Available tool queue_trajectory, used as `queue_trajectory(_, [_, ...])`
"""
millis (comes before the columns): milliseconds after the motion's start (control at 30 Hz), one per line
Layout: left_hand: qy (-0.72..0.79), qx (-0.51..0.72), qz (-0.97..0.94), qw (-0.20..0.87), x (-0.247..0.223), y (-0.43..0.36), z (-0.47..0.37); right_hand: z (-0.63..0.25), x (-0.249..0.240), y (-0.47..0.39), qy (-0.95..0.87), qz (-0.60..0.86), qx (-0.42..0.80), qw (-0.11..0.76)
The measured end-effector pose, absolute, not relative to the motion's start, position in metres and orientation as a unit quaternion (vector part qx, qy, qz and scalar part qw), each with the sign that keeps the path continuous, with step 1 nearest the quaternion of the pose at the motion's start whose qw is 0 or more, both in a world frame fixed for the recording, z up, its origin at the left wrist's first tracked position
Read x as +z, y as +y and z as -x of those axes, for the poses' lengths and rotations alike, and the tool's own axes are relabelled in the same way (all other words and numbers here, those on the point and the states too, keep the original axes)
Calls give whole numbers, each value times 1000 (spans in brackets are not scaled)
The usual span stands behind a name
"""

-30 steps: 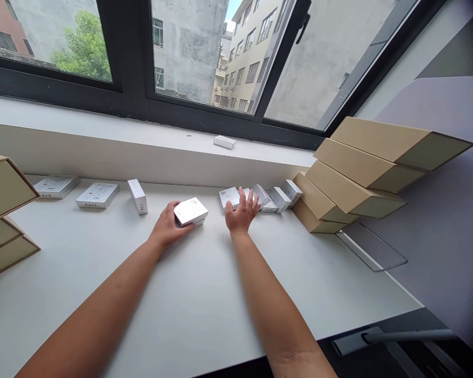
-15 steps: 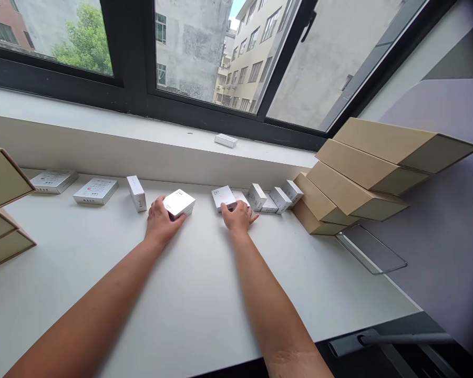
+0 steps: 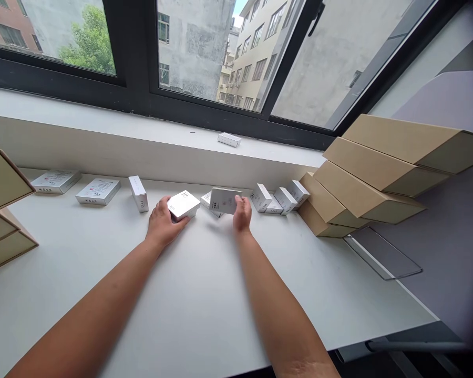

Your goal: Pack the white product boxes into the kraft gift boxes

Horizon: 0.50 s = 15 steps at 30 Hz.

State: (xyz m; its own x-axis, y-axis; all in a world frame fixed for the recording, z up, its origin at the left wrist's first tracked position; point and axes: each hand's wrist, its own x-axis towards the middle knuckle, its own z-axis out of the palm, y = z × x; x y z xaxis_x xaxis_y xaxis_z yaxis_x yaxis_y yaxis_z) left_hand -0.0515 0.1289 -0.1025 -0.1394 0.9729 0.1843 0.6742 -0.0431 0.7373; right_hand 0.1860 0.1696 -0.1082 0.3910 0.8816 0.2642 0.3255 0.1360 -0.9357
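Observation:
My left hand (image 3: 163, 220) is wrapped around the near left side of a white box (image 3: 184, 203) with small dark print, on the white table. Whether it is one box or a stack is unclear. My right hand (image 3: 242, 214) grips a flat white box (image 3: 223, 201) by its right end. That box is raised and tilted up, its printed broad face toward me. Partly hidden behind it, another white box (image 3: 205, 201) lies on the table close to the left hand's box.
Several white boxes (image 3: 260, 198) stand and lie at right, against stacked tan cartons (image 3: 339, 191). At left are two flat boxes (image 3: 98, 191), one upright box (image 3: 137, 193) and more tan cartons (image 3: 8, 181). One small box (image 3: 229, 139) rests on the windowsill. A wire frame (image 3: 382, 257) juts past the table edge.
My right hand has raised a white box off the table and tipped it up. Another box now lies farther left, nearer the left hand. The left hand keeps its hold.

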Motion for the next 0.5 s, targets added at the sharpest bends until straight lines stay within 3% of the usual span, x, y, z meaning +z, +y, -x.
queue_trajectory(500, [650, 380, -620, 220, -102, 128, 52, -171, -113, 173, -501, 721, 172, 446])
